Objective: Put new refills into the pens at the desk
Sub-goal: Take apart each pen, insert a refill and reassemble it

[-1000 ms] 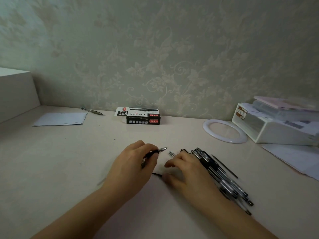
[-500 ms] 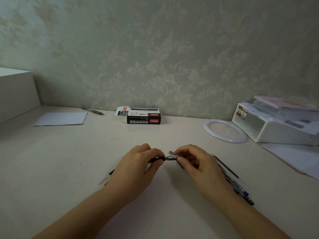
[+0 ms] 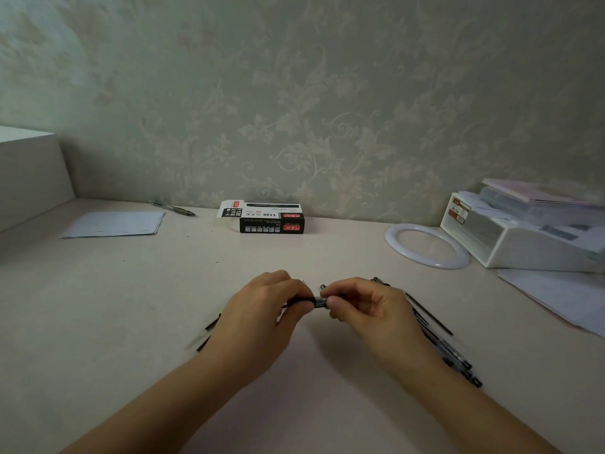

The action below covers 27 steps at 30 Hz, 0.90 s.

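Observation:
Both hands meet over the middle of the desk on one black pen (image 3: 317, 301). My left hand (image 3: 262, 319) grips its barrel; the barrel's rear end sticks out under the wrist. My right hand (image 3: 363, 309) pinches the silver tip section with thumb and fingers. A pile of several black pens (image 3: 448, 352) lies on the desk under and right of my right wrist, partly hidden by it. One thin loose refill (image 3: 429, 312) lies beside the pile.
A black and white pen box (image 3: 271, 221) stands by the wall. A white ring (image 3: 425, 245) and a white tray of papers (image 3: 523, 244) sit at the right. Loose sheets (image 3: 563, 296) lie at the right edge, a paper (image 3: 114, 223) and a lone pen (image 3: 173, 208) at the back left.
My right hand left the pen pile and came up to the tip of the pen in my left hand. Both hands now hold that pen close together.

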Each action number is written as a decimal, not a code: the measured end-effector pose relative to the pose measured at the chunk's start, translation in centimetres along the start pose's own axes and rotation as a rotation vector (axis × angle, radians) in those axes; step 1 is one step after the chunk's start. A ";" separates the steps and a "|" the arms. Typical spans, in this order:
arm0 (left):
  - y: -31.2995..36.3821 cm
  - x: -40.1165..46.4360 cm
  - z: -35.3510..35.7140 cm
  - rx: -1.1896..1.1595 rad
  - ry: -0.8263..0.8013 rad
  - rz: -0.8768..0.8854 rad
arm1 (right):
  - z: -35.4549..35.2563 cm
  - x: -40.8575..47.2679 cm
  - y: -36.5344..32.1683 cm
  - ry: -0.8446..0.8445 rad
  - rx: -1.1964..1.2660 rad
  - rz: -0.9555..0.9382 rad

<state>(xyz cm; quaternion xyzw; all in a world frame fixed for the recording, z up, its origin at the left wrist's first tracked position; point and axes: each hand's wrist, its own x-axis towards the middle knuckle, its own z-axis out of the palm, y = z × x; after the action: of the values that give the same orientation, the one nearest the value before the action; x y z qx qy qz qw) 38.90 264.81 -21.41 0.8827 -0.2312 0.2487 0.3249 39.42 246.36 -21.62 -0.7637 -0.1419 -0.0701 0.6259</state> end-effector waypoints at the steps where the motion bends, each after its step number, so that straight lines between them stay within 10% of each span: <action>1: 0.0 0.0 0.0 0.001 0.000 -0.001 | 0.0 0.0 0.0 0.001 0.006 0.003; 7: 0.1 0.4 -0.2 0.002 0.023 -0.034 | 0.1 0.3 -0.4 0.025 -0.033 -0.034; 13: -3.5 1.0 -2.4 0.231 0.249 -0.375 | -1.0 0.3 0.5 0.220 -0.790 -0.262; 27: -5.3 0.2 -3.3 0.575 -0.109 -0.697 | -0.2 0.3 0.9 0.100 -1.129 -0.076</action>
<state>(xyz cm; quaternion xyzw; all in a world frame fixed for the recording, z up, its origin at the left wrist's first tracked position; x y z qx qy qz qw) 41.10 270.64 -21.48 0.9740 0.1414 0.1316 0.1181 39.97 246.08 -22.34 -0.9700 -0.0801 -0.1936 0.1235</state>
